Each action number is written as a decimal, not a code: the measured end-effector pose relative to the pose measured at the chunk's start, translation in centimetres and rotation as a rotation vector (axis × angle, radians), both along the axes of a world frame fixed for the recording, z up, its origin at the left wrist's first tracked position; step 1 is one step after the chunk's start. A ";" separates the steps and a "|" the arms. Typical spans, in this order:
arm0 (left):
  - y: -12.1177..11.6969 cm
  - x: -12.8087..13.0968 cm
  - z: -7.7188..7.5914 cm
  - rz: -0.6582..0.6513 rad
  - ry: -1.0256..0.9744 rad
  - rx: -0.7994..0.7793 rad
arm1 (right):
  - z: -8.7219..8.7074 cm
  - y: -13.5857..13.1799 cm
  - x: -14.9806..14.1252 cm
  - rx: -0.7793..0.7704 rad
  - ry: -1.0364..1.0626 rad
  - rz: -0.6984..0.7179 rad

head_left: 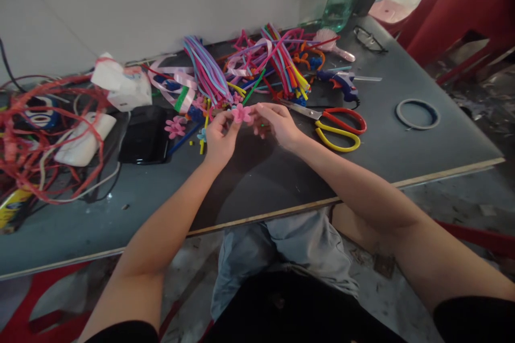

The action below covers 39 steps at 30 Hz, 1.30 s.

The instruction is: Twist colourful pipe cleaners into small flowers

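Observation:
Between my two hands is a pink pipe-cleaner flower, held a little above the dark table. My left hand pinches it from the left with thumb and fingers. From the right, my right hand closes its fingers at the flower's edge. A green pipe cleaner slants up just behind the flower; whether it joins the flower is unclear. Another pink flower lies left of my left hand, near a yellow pipe cleaner. Scissors with red and yellow handles lie right of my right hand.
Bundles of pipe cleaners lie along the wall. A glue gun, a hairbrush, glasses and a tape ring are on the right. At left are a black phone and a tangle of red cord. The table's front edge is close.

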State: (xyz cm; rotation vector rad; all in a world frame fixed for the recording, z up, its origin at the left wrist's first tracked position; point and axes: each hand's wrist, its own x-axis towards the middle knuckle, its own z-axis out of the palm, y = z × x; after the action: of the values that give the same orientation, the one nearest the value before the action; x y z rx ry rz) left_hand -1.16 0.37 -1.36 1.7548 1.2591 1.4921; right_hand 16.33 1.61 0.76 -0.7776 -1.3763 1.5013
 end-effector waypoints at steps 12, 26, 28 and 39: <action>0.7 0.2 -1.1 -0.047 -0.073 -0.065 | -0.6 -0.6 -0.6 0.301 -0.218 -0.262; -1.3 -0.3 1.1 0.148 0.252 0.283 | -0.7 -0.2 -1.0 0.107 0.031 -0.033; -1.4 -0.4 1.4 0.145 0.236 0.278 | -0.5 -0.3 -1.0 0.095 0.059 0.000; -0.1 -0.7 0.3 -0.081 0.053 0.148 | 0.0 -0.4 -0.7 -0.035 0.061 0.026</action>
State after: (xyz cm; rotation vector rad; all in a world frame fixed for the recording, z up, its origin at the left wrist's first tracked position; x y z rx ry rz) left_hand -1.89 0.29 -1.05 1.9288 1.1135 1.5356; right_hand 15.58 1.21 0.76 -0.7323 -1.3223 1.5605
